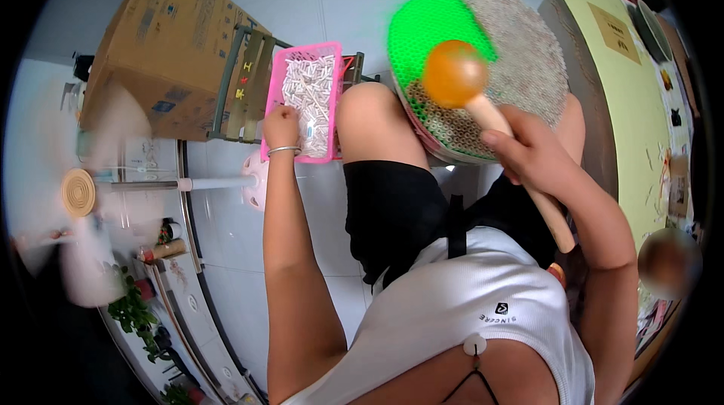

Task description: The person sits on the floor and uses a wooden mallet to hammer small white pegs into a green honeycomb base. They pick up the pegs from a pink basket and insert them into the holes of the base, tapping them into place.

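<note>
My right hand [532, 150] is wrapped round the wooden handle of a mallet with a rounded orange head [456, 73]. The mallet head hangs over a thick round disc [520, 35] at my knees. One part of the disc is bright green [434, 20] with a honeycomb pattern; the larger part is densely packed and greyish beige. Along the near edge, brownish round openings [456, 120] show. At the left, my left hand [282, 126] is closed at the rim of a pink basket [337, 96] holding many small white tubes [311, 92]. Whatever its fingers hold is hidden.
The basket rests on a green-framed stand [256, 81] beside a large cardboard box [170, 43]. A blurred pedestal fan [79, 192] stands far left. To my right runs a pale yellow table [603, 50] with a bowl [654, 28] and scattered small items.
</note>
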A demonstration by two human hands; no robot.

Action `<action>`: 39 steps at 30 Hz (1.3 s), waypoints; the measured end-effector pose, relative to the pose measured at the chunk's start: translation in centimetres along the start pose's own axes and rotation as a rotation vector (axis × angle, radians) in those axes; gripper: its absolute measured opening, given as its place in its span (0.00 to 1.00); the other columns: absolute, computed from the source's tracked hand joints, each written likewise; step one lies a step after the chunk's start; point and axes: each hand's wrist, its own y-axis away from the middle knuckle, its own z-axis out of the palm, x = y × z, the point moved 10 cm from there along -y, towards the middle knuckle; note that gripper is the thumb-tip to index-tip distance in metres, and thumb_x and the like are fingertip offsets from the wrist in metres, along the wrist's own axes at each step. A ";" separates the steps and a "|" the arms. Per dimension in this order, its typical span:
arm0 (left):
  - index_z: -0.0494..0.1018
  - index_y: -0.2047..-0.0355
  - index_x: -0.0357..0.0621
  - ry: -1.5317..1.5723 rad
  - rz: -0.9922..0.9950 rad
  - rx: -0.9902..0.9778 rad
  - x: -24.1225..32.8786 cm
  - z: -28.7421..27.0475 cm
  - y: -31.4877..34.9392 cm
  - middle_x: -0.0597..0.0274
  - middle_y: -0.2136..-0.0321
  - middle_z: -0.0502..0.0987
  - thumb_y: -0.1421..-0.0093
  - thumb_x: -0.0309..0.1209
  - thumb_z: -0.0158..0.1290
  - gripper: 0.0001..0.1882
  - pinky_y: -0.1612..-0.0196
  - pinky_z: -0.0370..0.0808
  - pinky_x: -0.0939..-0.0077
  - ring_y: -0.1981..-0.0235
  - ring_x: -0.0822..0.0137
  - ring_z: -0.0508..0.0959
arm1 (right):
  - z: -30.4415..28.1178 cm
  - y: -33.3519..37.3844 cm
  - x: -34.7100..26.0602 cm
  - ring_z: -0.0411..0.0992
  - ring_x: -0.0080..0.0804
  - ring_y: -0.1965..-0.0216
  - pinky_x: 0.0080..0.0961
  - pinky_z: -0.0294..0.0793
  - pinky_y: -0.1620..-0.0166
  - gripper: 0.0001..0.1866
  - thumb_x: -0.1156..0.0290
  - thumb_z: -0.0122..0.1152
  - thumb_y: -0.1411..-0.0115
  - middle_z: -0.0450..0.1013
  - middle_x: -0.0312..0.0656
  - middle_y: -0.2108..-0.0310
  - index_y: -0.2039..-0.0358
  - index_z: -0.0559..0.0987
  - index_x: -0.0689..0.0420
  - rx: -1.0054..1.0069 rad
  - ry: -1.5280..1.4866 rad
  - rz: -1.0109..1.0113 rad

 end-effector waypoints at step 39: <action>0.68 0.50 0.37 1.988 -1.130 -0.203 -7.8 11.6 4.4 0.59 0.68 0.75 0.32 0.31 0.48 0.14 0.76 0.64 0.76 0.75 0.69 0.69 | -4.2 0.5 7.2 0.60 0.21 0.90 0.17 0.62 0.87 0.16 0.58 0.51 0.32 0.63 0.37 0.82 0.61 0.70 0.60 0.234 -0.529 -0.022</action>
